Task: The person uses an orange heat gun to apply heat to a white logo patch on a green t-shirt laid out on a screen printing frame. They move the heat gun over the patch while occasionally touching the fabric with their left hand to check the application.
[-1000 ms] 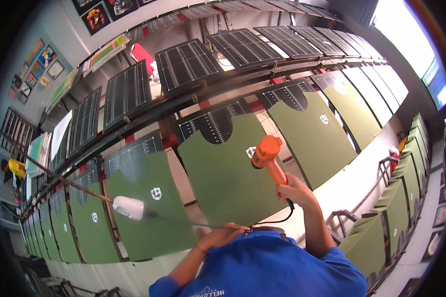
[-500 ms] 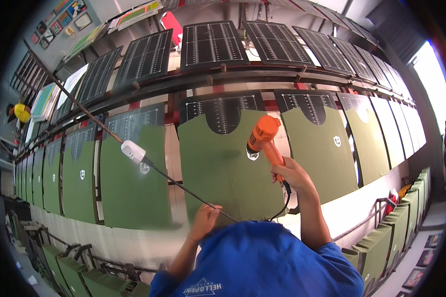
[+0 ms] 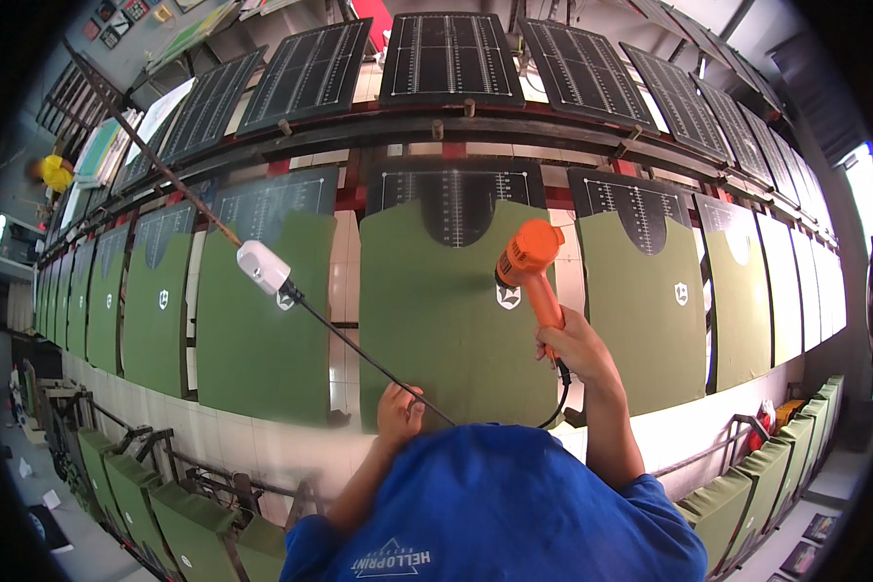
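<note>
An orange heat gun is in my right hand, its fingers wrapped round the handle. The dark nozzle points down at a white shield-shaped emblem, just over its upper edge. That emblem is on a green fabric shirt panel laid over a black printed board. My left hand is closed around a black cable, low in front of my blue shirt. The cable runs up to a white socket block, which hangs at the end of a long thin rod.
More green panels with white emblems lie on boards to the left and right. A dark rail crosses behind them, with bare black boards beyond. Draped boards stand behind me. A person in yellow is at far left.
My view has shifted, so the boards sit higher and further right. The heat gun's nozzle has moved slightly off the emblem, which shows more fully. Both hands keep their holds.
</note>
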`<action>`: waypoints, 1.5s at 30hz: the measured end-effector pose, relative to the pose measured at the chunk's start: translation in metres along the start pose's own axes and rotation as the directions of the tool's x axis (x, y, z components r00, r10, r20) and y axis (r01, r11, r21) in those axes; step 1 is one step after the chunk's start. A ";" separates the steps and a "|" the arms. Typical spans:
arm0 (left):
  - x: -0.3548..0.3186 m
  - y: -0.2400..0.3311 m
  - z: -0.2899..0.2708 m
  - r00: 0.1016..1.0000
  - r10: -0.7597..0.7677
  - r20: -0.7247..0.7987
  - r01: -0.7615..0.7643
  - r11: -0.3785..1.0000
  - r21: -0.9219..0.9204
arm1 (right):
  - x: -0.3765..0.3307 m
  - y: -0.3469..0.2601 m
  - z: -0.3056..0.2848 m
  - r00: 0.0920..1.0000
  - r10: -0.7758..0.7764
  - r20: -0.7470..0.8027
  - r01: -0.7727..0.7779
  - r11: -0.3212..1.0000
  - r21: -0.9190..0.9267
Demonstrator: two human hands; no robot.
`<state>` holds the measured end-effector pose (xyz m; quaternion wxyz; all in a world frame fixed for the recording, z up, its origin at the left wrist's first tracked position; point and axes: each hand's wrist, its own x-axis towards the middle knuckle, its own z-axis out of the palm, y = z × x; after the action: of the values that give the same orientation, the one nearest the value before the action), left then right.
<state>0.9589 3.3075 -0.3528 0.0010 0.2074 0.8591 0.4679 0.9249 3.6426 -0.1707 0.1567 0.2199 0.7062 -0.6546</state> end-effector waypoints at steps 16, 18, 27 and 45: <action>0.001 -0.007 0.002 0.998 0.056 -0.010 -0.056 0.998 0.035 | -0.014 0.006 -0.005 0.998 0.053 0.025 -0.051 0.995 -0.086; 0.000 -0.007 0.001 0.999 0.036 -0.004 -0.036 0.999 0.026 | -0.013 0.002 -0.003 0.999 0.048 0.022 -0.045 0.993 -0.112; -0.001 -0.004 0.000 1.000 0.020 -0.004 -0.019 0.999 0.042 | -0.023 0.000 -0.006 0.993 0.109 0.045 -0.103 0.988 -0.115; -0.003 -0.002 -0.002 0.999 0.023 0.022 -0.023 1.000 0.004 | -0.033 0.009 -0.008 0.996 0.072 -0.061 -0.081 0.984 -0.159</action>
<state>0.9602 3.3039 -0.3543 0.0044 0.2225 0.8575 0.4639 0.9580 3.6480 -0.1604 0.1796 0.2513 0.7519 -0.5824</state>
